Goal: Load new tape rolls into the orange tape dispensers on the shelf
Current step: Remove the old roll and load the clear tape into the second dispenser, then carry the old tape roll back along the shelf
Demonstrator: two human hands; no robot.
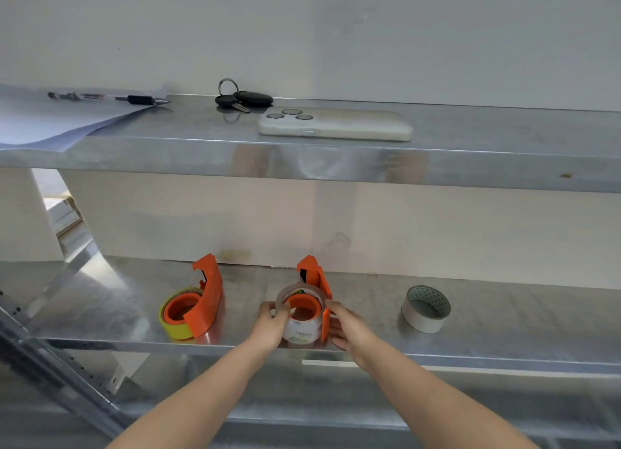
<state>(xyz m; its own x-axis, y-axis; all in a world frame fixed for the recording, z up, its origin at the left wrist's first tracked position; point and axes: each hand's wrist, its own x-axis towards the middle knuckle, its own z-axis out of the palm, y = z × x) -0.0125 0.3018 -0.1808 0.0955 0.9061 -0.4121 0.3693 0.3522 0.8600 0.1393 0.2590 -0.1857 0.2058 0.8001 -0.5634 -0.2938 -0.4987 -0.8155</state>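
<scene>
Right, both my hands are at the front edge of the middle shelf (504,334), closed in from either side on the one job. My left hand (274,319) pinches the left rim of the clear tape roll (300,332), thumb and fingers curled over its edge. My right hand (347,326) grips the orange side plate of the middle dispenser (316,277) just beside the roll. The roll sits around the orange hub (302,303), its open face tipped up and toward me, so its axis leans out of the shelf at my head rather than lying flat. The dispenser's long axis runs away from me, cutter end at the back wall. By my reckoning, any pull of the tape end has to go straight back from my hands. I cannot tell whether the roll is pushed fully home. The left hand is the one on the roll, so I judge the seating push falls to it while the right steadies the frame. To the left stands the left dispenser (210,290), already carrying a yellow roll (178,329). A white roll (425,309) lies loose, well apart to the right.
</scene>
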